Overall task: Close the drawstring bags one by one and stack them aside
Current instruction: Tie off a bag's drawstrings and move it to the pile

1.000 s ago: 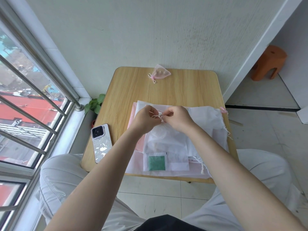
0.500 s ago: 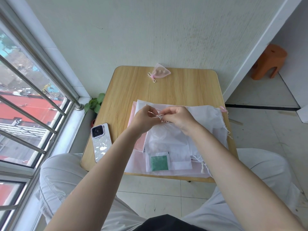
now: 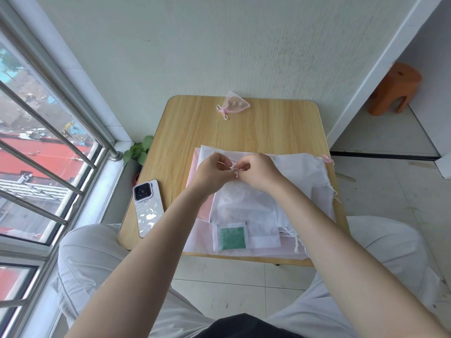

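1. Wedged between a barred window and a pale wall stands a small light-wood table [image 3: 268,128], with a white phone [image 3: 148,208] lying face down near its left edge.
2. One pink organza pouch [image 3: 234,105], already cinched and tied, lies alone at the table's far edge; I take that as the spot for finished bags.
3. Nearer the person lies a loose pile of sheer white and pink drawstring bags [image 3: 300,172], and on top of it sits the white translucent bag [image 3: 240,203] being worked.
4. The step in hand looks like drawing this bag's mouth shut or knotting its thin white cords [image 3: 234,170].
5. The left hand [image 3: 212,173] and the right hand [image 3: 257,172] meet above the bag's mouth, nearly touching, fingers curled, each pinching a bit of cord between thumb and fingertips.
6. Both forearms reach in from below, wrists roughly level.
7. Next, I would guess, the cords must be pulled apart firmly, then the bag lifted clear of the pile and laid by the pink pouch.
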The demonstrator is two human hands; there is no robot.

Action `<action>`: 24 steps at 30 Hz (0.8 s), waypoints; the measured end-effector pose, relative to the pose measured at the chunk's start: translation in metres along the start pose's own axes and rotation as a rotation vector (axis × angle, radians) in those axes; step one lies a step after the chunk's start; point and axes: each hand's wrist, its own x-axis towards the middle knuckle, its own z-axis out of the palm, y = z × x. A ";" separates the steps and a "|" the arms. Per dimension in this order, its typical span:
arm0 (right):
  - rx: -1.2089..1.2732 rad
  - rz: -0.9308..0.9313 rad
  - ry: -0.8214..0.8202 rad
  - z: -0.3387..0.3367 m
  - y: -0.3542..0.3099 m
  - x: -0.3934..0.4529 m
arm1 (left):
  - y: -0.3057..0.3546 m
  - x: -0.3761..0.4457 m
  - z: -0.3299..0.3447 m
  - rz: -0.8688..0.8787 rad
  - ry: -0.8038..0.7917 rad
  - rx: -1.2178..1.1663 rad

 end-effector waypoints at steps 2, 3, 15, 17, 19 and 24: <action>-0.056 -0.014 0.014 0.001 -0.002 -0.001 | -0.001 0.000 0.000 0.001 0.006 -0.002; -0.078 -0.022 0.022 0.002 -0.002 0.000 | -0.001 0.001 0.000 0.000 0.009 0.001; -0.166 -0.088 0.083 0.004 -0.007 -0.002 | 0.005 0.000 0.000 -0.085 0.088 -0.105; -0.146 -0.096 0.090 0.005 -0.006 -0.003 | 0.004 0.001 0.000 -0.120 0.086 -0.129; -0.121 -0.095 0.080 0.004 -0.006 -0.004 | 0.004 0.001 0.000 -0.150 0.077 -0.130; 0.009 -0.046 0.052 0.001 -0.006 -0.006 | 0.000 -0.001 0.000 -0.160 0.085 -0.152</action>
